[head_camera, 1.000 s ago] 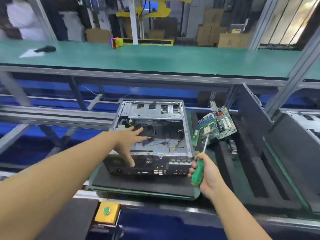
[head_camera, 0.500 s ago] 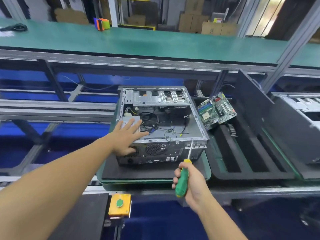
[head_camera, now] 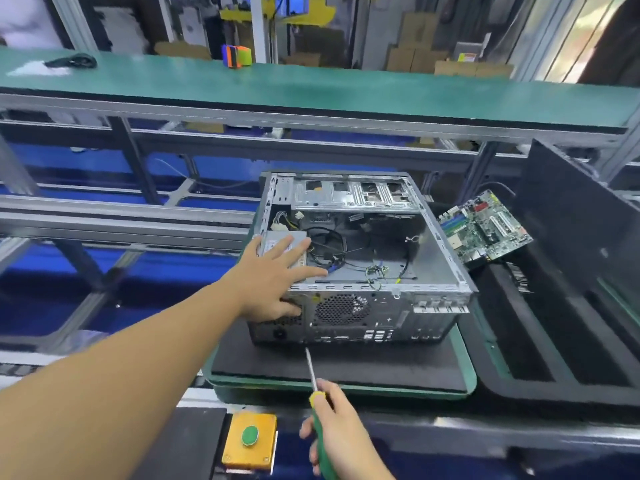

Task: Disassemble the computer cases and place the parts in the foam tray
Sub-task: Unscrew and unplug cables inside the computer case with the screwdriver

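Observation:
An open grey computer case (head_camera: pixel 388 303) lies on its side on a black foam pad over a green pallet (head_camera: pixel 465 372), loose cables showing inside. My left hand (head_camera: pixel 277 275) rests flat, fingers spread, on the silver power supply (head_camera: pixel 277 242) at the case's near left corner, thumb down the rear panel. My right hand (head_camera: pixel 341 433) grips a green-handled screwdriver (head_camera: pixel 313 375), whose tip points at the bottom edge of the rear panel. A green motherboard (head_camera: pixel 485 230) leans in the black foam tray (head_camera: pixel 540 386) to the right.
A yellow box with a green button (head_camera: pixel 250 441) sits at the bench's near edge. A green conveyor shelf (head_camera: pixel 311 88) runs across behind, with an orange-green object (head_camera: pixel 236 56) on it. A black case panel (head_camera: pixel 571 216) stands at the right, behind the tray.
My right hand has drawn the screwdriver back and to the left, its tip now below the rear panel. My left hand stays on the power supply. The view shifted.

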Demonstrator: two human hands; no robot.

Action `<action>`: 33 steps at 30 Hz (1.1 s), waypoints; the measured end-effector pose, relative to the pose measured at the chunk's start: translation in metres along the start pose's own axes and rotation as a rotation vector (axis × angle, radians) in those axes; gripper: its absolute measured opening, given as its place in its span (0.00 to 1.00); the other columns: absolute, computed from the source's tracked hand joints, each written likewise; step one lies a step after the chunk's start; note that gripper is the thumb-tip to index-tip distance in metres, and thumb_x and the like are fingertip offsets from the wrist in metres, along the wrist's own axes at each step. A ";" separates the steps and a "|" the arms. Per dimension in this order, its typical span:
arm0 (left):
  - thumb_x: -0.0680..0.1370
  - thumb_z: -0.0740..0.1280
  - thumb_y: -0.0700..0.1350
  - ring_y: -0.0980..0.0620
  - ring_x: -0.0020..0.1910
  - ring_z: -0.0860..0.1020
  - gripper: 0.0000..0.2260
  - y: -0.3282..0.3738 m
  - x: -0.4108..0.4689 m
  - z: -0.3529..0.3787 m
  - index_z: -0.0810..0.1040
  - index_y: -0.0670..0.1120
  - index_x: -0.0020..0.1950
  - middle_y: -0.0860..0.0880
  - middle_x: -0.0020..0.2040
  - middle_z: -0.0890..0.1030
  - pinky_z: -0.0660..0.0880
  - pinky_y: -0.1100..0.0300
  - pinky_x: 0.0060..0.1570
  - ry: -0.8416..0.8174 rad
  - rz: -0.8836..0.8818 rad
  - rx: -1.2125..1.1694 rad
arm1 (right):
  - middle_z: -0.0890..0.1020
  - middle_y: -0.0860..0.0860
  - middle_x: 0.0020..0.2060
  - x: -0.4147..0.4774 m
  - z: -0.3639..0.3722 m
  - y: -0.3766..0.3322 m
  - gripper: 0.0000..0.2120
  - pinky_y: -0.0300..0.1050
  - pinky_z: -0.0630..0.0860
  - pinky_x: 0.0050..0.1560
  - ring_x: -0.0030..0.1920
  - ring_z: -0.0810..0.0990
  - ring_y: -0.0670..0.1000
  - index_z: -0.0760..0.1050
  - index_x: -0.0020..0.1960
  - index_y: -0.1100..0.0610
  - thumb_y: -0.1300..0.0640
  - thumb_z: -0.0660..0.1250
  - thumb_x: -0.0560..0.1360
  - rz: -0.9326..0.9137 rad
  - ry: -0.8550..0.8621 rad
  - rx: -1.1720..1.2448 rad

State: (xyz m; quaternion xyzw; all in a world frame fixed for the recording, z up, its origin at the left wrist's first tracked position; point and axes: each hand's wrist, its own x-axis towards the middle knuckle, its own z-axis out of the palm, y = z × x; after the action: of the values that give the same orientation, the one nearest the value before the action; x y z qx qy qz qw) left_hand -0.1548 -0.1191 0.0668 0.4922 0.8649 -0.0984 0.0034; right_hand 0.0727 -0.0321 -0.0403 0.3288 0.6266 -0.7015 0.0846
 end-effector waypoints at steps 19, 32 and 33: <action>0.74 0.62 0.70 0.49 0.81 0.42 0.35 0.000 -0.001 -0.001 0.47 0.72 0.76 0.55 0.81 0.38 0.44 0.33 0.75 0.063 -0.015 -0.052 | 0.77 0.48 0.32 0.020 0.003 0.007 0.17 0.43 0.68 0.29 0.26 0.70 0.48 0.70 0.61 0.25 0.49 0.55 0.84 0.005 -0.011 0.026; 0.74 0.61 0.70 0.49 0.81 0.42 0.34 0.000 -0.002 -0.003 0.47 0.71 0.76 0.55 0.81 0.39 0.43 0.35 0.75 0.068 -0.026 -0.039 | 0.75 0.54 0.32 0.020 0.011 0.008 0.14 0.41 0.66 0.26 0.25 0.68 0.50 0.77 0.63 0.41 0.52 0.58 0.83 0.097 -0.140 0.504; 0.74 0.61 0.70 0.49 0.81 0.42 0.34 0.000 -0.002 -0.003 0.47 0.71 0.76 0.55 0.82 0.39 0.43 0.35 0.75 0.069 -0.026 -0.037 | 0.75 0.54 0.32 0.020 0.011 0.009 0.13 0.41 0.65 0.25 0.25 0.67 0.50 0.78 0.63 0.42 0.52 0.59 0.83 0.102 -0.152 0.535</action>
State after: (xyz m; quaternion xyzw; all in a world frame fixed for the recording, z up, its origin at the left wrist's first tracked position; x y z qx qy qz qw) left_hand -0.1532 -0.1201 0.0699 0.4837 0.8726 -0.0656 -0.0186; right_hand 0.0583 -0.0383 -0.0585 0.3168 0.3936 -0.8596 0.0767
